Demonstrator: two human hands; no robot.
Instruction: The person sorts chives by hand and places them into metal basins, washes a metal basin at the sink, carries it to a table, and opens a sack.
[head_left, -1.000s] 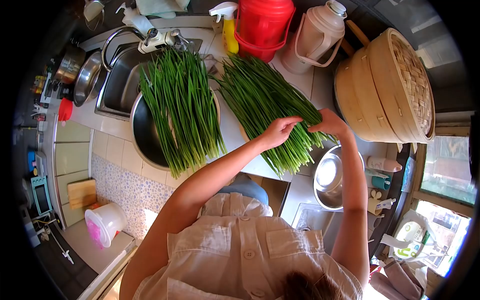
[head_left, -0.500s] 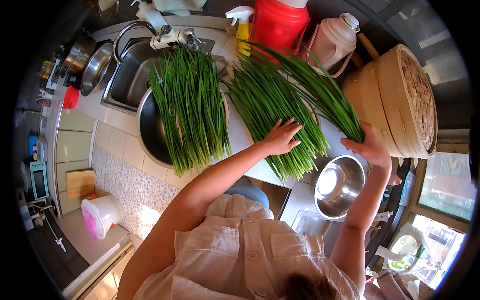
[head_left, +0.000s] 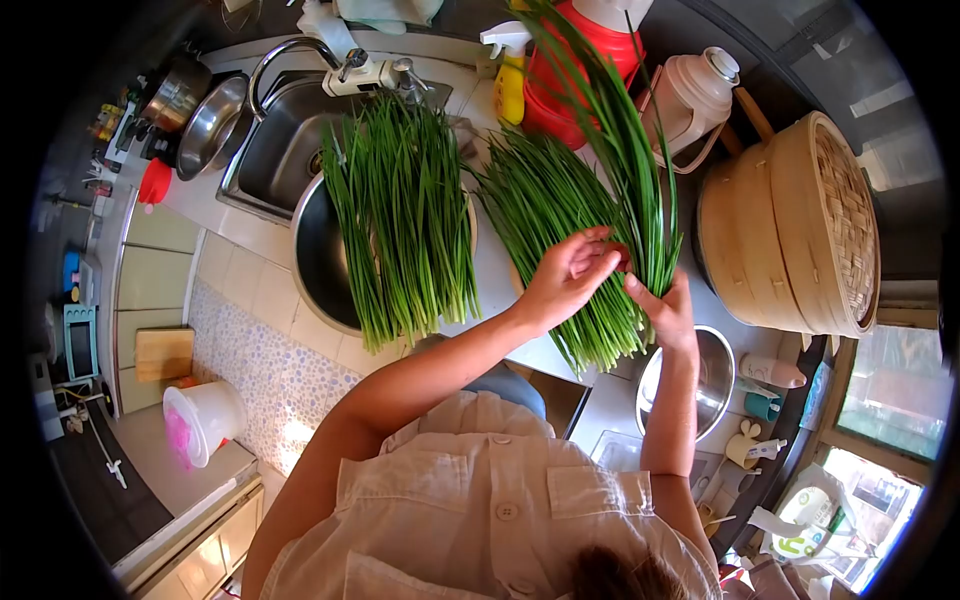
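My right hand (head_left: 668,312) is closed round the stalk end of a bunch of garlic chives (head_left: 640,185), whose leaves rise up and fan towards the back. Just left of this bunch is my left hand (head_left: 572,278), fingers curled and thumb drawn in close to the stalks; whatever lies between its fingertips is too small to make out. Beneath both hands a pile of garlic chives (head_left: 540,200) lies with its pale cut ends facing me. Another thick layer of chives (head_left: 400,220) rests across a steel basin (head_left: 325,265) on the left.
Behind the basin is a sink (head_left: 285,140) with a tap (head_left: 290,50). A yellow spray bottle (head_left: 509,85), a red container (head_left: 550,100) and a pink thermos (head_left: 692,95) stand at the back. A bamboo steamer (head_left: 790,225) is on the right, and a steel bowl (head_left: 712,385) sits near my right forearm.
The bunch in my right hand has swung from leaning left to nearly upright and moved left. My left hand has lifted off the pile, curled its fingers and come to the bunch.
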